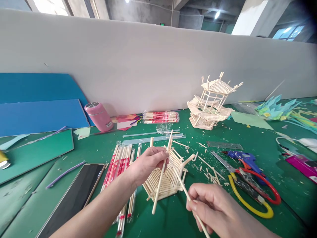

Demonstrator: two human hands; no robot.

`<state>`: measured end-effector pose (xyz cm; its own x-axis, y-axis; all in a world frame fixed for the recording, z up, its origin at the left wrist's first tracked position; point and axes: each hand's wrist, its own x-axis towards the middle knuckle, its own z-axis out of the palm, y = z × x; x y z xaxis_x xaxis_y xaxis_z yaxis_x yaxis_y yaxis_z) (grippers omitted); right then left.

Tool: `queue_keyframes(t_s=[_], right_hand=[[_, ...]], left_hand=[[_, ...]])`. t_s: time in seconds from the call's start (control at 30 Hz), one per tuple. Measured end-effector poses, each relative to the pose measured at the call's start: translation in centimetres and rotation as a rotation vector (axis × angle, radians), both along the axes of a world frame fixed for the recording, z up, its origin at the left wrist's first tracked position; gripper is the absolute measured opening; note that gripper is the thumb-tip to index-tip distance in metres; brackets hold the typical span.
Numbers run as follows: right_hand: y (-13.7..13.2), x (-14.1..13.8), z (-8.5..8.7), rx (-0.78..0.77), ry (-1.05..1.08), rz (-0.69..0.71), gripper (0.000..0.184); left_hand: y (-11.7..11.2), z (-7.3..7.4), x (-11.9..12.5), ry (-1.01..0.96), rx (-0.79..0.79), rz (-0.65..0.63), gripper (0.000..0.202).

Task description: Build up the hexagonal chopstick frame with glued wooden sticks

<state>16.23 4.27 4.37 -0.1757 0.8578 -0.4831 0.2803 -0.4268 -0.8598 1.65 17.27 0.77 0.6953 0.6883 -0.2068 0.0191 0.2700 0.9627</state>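
Pale wood formed the left stick [158, 191], which I pinched in the left hand [150, 163] above the frame [169, 189], and the right stick [182, 185], pinched in the right hand [210, 205]; remotely, I judged both light, stiff, snappable, best held mid-length.

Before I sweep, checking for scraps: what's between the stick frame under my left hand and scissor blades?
Loose stick pieces on the table, in the head view.

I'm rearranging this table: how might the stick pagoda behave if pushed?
The stick pagoda is probably light, an open frame of thin sticks. Its jutting roof tips look fragile. Pushed high, it may tip: its base looks narrower than the tier above.
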Motion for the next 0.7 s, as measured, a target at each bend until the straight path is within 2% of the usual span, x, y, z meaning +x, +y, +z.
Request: queue_keyframes(t_s=[0.17,0.43,0.7], right_hand=[[-0.9,0.0,-0.4,-0.01,-0.06,-0.051,0.025],[-1.5,0.1,-0.9,-0.039,-0.021,-0.11,0.03],[-1.4,0.3,-1.0,-0.024,0.024,-0.061,0.029]], left_hand=[[0.1,-0.2,0.0,-0.013,-0.007,-0.009,0.022],[0.2,-0.7,-0.1,-0.043,-0.012,-0.017,0.02],[0.1,-0.8,-0.2,-0.051,-0.018,-0.013,0.018]])
